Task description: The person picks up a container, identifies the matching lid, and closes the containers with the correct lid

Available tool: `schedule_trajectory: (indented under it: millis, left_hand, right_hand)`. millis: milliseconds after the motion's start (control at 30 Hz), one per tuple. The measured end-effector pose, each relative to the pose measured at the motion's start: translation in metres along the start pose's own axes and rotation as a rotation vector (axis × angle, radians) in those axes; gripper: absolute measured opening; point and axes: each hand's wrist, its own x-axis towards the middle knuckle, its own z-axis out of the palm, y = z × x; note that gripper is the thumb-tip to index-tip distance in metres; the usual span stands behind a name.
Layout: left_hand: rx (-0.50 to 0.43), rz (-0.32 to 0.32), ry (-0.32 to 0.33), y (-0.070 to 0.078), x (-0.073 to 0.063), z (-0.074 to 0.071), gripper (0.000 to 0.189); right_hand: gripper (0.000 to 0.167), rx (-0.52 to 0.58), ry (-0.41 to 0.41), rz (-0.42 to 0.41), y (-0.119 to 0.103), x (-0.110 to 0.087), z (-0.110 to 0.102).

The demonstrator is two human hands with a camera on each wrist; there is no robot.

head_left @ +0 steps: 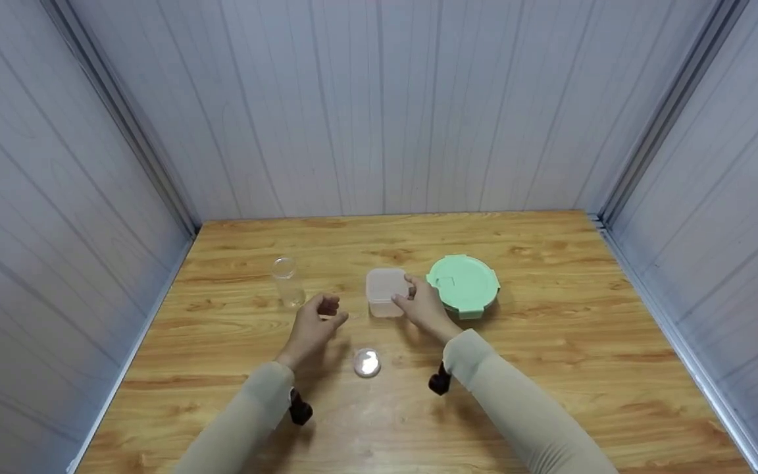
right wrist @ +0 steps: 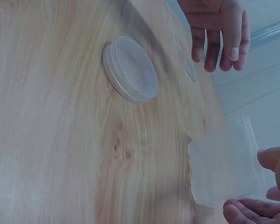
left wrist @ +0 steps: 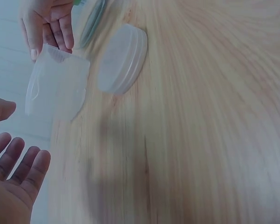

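A small square translucent plastic container (head_left: 384, 293) stands near the middle of the wooden table. My right hand (head_left: 424, 308) grips it at its right side. The right wrist view shows the thumb near the rim of the container (right wrist: 223, 163) and the other fingers along its wall. My left hand (head_left: 313, 328) is apart from the container, palm facing it, with loosely bent fingers and nothing in them. Just beyond the left hand is a tall clear jar (head_left: 288, 284). A shallow round translucent lid (head_left: 367, 363) lies on the table between the forearms.
A round food container with a green clip-on lid (head_left: 464, 284) sits right beside my right hand. The wooden table (head_left: 550, 368) meets pale panelled walls (head_left: 379, 118) at the back and on both sides.
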Motion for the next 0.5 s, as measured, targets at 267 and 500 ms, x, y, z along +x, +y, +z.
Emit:
schedule_trajectory:
  millis: [267, 500]
  left_hand:
    - [0.019, -0.009, 0.035, -0.006, -0.005, -0.016, 0.033]
    - [0.039, -0.002, 0.081, -0.014, -0.008, -0.031, 0.032]
  right_hand:
    - [0.066, -0.026, -0.007, 0.009, 0.001, 0.001, 0.000]
    - [0.067, 0.003, -0.015, -0.011, 0.001, -0.001, -0.001]
